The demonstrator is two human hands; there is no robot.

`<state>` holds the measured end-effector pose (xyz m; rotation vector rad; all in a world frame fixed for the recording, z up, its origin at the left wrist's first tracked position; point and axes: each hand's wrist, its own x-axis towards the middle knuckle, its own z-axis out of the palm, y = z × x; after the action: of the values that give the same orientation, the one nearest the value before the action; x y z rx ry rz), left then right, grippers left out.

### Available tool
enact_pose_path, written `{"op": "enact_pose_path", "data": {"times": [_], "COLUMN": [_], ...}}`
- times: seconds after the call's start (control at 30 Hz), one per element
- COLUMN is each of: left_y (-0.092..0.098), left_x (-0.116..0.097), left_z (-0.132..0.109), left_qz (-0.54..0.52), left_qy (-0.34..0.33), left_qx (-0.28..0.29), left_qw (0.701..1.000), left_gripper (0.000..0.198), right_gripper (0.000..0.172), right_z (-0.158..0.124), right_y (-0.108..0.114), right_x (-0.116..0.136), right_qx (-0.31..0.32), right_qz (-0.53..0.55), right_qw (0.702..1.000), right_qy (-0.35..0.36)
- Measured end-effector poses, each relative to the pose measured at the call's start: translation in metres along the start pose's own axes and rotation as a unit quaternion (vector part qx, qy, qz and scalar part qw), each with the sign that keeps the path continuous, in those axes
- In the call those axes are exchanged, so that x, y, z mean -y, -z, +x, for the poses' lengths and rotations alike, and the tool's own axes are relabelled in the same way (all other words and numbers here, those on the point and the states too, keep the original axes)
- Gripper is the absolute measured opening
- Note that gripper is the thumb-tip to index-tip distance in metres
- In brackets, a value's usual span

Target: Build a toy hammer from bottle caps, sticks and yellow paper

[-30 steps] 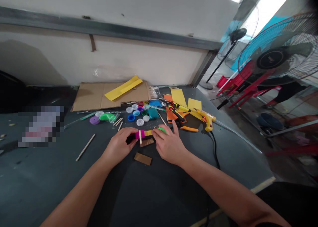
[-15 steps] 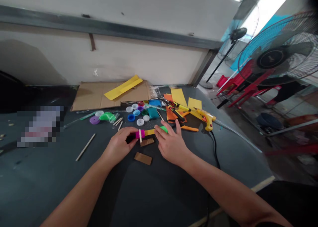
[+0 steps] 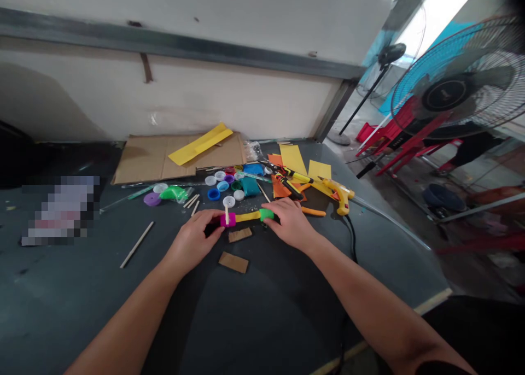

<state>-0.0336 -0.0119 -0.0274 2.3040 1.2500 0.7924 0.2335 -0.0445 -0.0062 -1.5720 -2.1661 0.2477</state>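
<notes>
My left hand is closed on a small magenta piece, whose exact kind I cannot tell. A short pale wooden stick stands across its front. From the magenta piece a narrow yellow strip runs right to a bright green piece. My right hand grips that green piece between thumb and fingers. Just below the strip lies a small cardboard piece, and nearer to me a cardboard rectangle.
Several bottle caps lie beyond my hands. A yellow glue gun with a black cord, pliers and yellow paper are at right. A loose stick lies left; a cardboard sheet is behind. A fan stands right.
My right hand's raised, spread fingers have closed around the green piece, which now shows more fully. The magenta piece has turned slightly, its stick now higher. The view has shifted a little.
</notes>
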Motion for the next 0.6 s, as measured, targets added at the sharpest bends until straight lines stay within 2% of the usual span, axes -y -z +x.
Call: {"op": "enact_pose_path", "data": {"times": [0.13, 0.6], "left_y": [-0.0001, -0.0007], "left_x": [0.0011, 0.0025], "left_z": [-0.0004, 0.0025], "left_qz": [-0.009, -0.027], "left_qy": [0.004, 0.033], "left_qx": [-0.006, -0.008], "left_qw": [1.0, 0.999], "left_gripper": [0.026, 0.027], "right_gripper": [0.023, 0.019], "right_z": [0.0017, 0.0034], "right_y": [-0.0003, -0.0025], "right_x": [0.0008, 0.0], "right_qx": [0.003, 0.003], "right_qz": [0.013, 0.032], "right_qw": [1.0, 0.999], "right_qy": [0.004, 0.003]}}
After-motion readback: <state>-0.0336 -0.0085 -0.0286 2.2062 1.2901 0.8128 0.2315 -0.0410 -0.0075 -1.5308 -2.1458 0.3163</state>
